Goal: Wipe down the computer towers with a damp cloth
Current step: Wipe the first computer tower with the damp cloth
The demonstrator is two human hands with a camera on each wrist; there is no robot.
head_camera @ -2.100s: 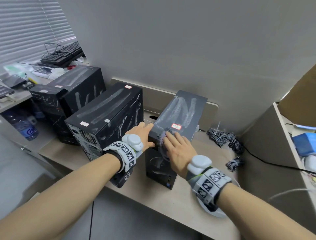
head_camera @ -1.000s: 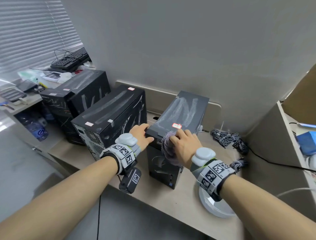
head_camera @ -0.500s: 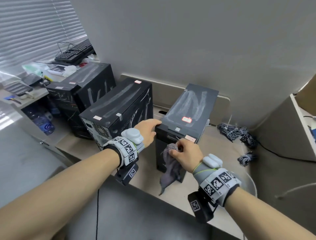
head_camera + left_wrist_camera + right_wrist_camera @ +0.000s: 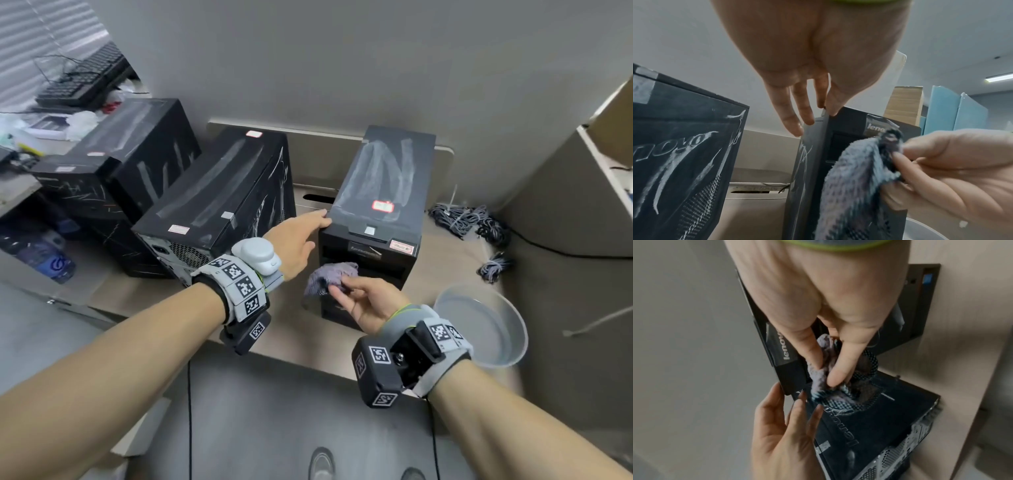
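Three dusty black computer towers stand on the desk: left tower (image 4: pixel 130 154), middle tower (image 4: pixel 219 205), right tower (image 4: pixel 383 192) with smear marks on its top. My left hand (image 4: pixel 308 229) rests with straight fingers on the right tower's top front-left corner (image 4: pixel 824 116). My right hand (image 4: pixel 342 287) pinches a bunched grey-purple cloth (image 4: pixel 330 277) between thumb and fingers, in front of that tower's front panel. In the right wrist view the cloth (image 4: pixel 820 378) hangs from the fingertips (image 4: pixel 835 374) against the tower's front (image 4: pixel 781 344).
A clear plastic bowl (image 4: pixel 479 325) sits on the desk right of the tower. Bundled cables (image 4: pixel 469 219) lie behind it near the wall. A keyboard (image 4: pixel 82 82) and clutter fill the far left. A partition (image 4: pixel 565 205) rises at the right.
My right hand slid the cloth off the right tower's top front edge and down to its front panel, turning palm up. The left hand stayed at the top corner.
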